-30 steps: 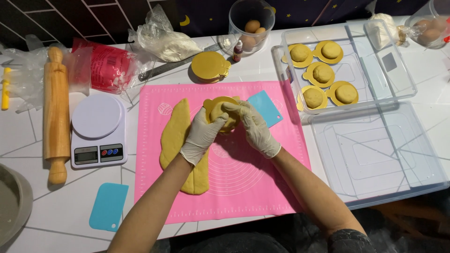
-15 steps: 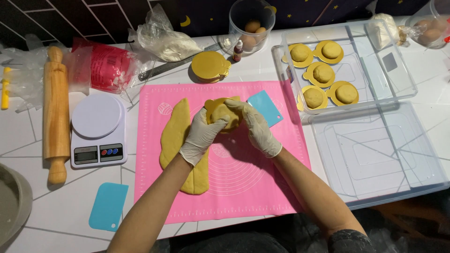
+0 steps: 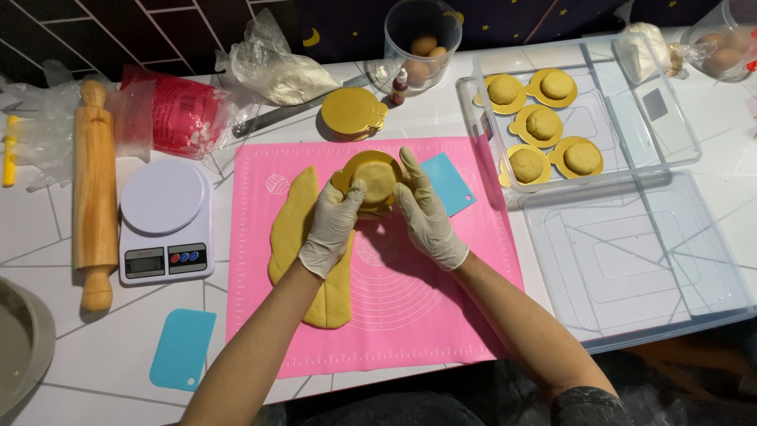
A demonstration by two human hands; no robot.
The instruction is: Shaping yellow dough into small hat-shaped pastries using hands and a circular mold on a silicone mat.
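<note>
Dough disc (image 3: 377, 180) in gloved hands, pink mat (image 3: 473, 284), white tiled counter (image 3: 95, 347)

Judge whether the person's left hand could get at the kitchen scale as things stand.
Probably yes. The scale sits just off the pink mat, with nothing between it and the left hand. But that hand, with the right hand, holds a dough piece on a gold disc.

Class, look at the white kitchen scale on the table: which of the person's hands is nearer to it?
Left. The left hand is at the gold disc with dough, just right of the kitchen scale. The right hand is on the disc's far side, farther away.
</note>
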